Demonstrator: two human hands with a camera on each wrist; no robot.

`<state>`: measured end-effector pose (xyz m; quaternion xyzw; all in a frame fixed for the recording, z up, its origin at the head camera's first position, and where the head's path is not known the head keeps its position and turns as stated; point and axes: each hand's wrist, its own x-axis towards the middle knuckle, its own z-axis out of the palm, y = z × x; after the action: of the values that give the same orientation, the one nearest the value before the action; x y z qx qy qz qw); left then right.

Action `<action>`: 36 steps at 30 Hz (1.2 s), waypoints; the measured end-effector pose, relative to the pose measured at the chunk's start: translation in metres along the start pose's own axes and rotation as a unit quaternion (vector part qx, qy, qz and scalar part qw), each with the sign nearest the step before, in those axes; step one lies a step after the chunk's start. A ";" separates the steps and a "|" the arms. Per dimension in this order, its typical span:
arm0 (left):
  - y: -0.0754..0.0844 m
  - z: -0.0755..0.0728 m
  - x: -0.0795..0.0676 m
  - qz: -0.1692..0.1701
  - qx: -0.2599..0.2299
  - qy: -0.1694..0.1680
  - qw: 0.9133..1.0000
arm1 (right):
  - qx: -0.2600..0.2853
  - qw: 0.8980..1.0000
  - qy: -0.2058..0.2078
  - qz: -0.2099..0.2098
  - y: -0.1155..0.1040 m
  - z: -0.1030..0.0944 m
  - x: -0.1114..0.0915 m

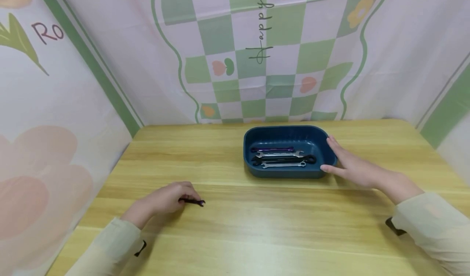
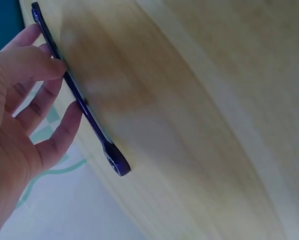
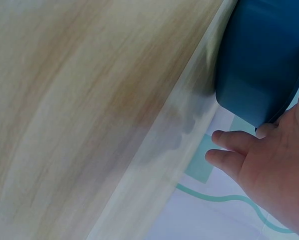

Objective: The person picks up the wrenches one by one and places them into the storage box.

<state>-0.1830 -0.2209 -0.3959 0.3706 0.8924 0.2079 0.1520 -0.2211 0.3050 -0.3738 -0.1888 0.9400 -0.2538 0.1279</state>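
In the head view, my left hand (image 1: 172, 196) is low over the table at the left, holding a dark purple combination wrench (image 1: 192, 202). The left wrist view shows the wrench (image 2: 92, 117) pinched along its shaft between thumb and fingers, its ring end toward the bottom. A dark blue plastic bin (image 1: 286, 173) stands toward the table's back edge. Inside lie a purple wrench (image 1: 272, 149), two silver wrenches and a black wrench (image 1: 290, 160). My right hand (image 1: 358, 171) rests against the bin's right end, thumb at the near rim and fingers extended along the outside.
The wooden table (image 1: 257, 227) reaches back to a patterned cloth (image 1: 249, 60) with green checks. A second printed cloth (image 1: 73, 117) hangs along the left side.
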 end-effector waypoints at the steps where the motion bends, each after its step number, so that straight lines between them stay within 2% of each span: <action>1: 0.000 0.000 0.000 0.000 0.003 0.001 1.000 | 0.000 1.000 0.000 0.000 0.000 0.000 0.000; 16: -0.007 0.004 -0.003 0.015 0.013 0.016 1.000 | -0.002 1.000 -0.005 0.000 0.001 0.002 0.000; 25: -0.012 0.004 -0.003 0.014 0.012 0.020 1.000 | -0.001 1.000 0.000 0.002 0.001 0.002 -0.001; 36: -0.010 0.002 0.000 0.004 0.011 0.016 1.000 | -0.001 1.000 0.004 0.003 -0.002 0.000 0.000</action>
<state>-0.1874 -0.2268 -0.4024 0.3723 0.8954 0.2048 0.1329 -0.2201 0.3034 -0.3725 -0.1854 0.9412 -0.2536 0.1248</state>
